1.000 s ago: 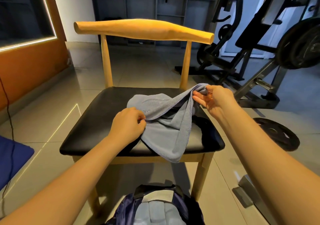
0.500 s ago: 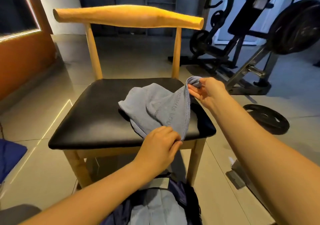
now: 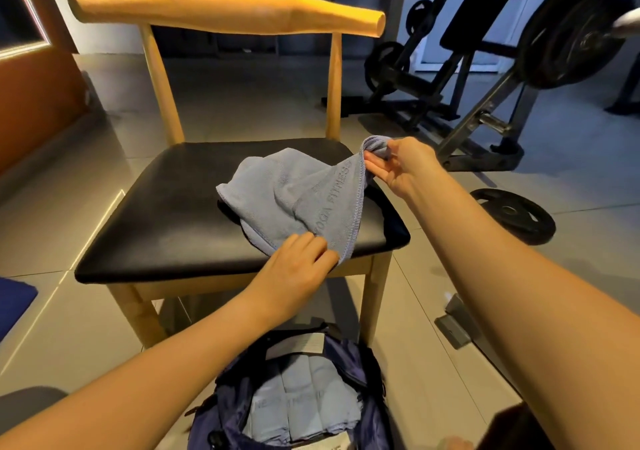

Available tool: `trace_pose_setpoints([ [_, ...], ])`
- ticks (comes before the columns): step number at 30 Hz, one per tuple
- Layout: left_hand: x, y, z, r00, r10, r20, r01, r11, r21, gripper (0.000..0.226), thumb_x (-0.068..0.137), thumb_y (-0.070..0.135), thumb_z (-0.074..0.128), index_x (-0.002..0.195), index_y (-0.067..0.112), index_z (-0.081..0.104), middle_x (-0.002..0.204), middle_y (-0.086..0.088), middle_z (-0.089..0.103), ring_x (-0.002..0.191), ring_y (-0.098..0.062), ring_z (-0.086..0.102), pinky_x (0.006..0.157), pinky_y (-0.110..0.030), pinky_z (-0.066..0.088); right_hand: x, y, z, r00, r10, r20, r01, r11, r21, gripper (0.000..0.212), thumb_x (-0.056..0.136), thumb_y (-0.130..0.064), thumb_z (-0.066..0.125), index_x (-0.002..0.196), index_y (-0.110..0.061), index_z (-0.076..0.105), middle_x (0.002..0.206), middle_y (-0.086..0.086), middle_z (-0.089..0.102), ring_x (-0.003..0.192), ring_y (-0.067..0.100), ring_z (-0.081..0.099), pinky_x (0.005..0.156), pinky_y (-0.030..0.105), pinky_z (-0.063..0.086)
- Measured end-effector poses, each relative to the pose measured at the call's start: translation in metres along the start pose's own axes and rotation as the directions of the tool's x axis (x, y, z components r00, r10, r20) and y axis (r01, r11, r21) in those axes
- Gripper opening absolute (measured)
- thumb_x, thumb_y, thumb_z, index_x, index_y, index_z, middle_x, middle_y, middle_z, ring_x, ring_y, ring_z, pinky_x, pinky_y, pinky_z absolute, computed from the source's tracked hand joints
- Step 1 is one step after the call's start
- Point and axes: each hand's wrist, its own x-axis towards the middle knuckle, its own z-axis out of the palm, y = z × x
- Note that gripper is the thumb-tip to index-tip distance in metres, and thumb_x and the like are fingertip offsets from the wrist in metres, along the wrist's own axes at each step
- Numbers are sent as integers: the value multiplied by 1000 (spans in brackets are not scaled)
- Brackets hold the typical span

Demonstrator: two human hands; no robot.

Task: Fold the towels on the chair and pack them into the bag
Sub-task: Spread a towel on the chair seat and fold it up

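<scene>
Mid-fold on the chair seat (image 3: 166,214): pinches a raised corner of the grey towel (image 3: 294,189) in the right grip (image 3: 394,167) and its near corner, at the seat's front edge, in the left grip (image 3: 298,264). Not yet packed into the open bag (image 3: 367,370) on the floor below, with folded towels (image 3: 304,397) already inside. Likely calls next for a taut hem, then corner laid squarely on corner.

Towel (image 3: 294,193) on chair (image 3: 166,214); bag (image 3: 298,394) on floor before chair.
</scene>
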Motion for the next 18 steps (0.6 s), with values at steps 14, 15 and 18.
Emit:
trace_pose_setpoints([
  [14, 25, -54, -99, 615, -620, 486, 639, 32, -768, 10, 94, 9, 68, 100, 7, 76, 95, -11, 77, 82, -16, 69, 79, -30, 53, -2, -11, -1, 981, -192, 13, 186, 932, -310, 21, 99, -10, 48, 114, -3, 61, 92, 15, 67, 75, 23, 68, 67, 30, 60],
  [15, 23, -61, -103, 588, -633, 503, 611, -59, -789, 11, 95, 7, 67, 102, 5, 75, 98, -15, 76, 87, -20, 69, 85, -35, 53, -8, -13, 4, 963, -262, 60, 264, 884, -386, 16, 98, -12, 48, 104, -7, 62, 83, 9, 64, 69, 21, 63, 58, 27, 56],
  [18, 23, -73, -111, 528, -674, 517, 536, -208, -818, 14, 95, 3, 63, 100, 4, 76, 98, -14, 76, 93, -25, 69, 96, -42, 52, -27, -13, 30, 877, -410, 251, 475, 654, -589, 17, 91, -7, 45, 80, -4, 58, 68, 6, 53, 59, 20, 48, 46, 24, 41],
])
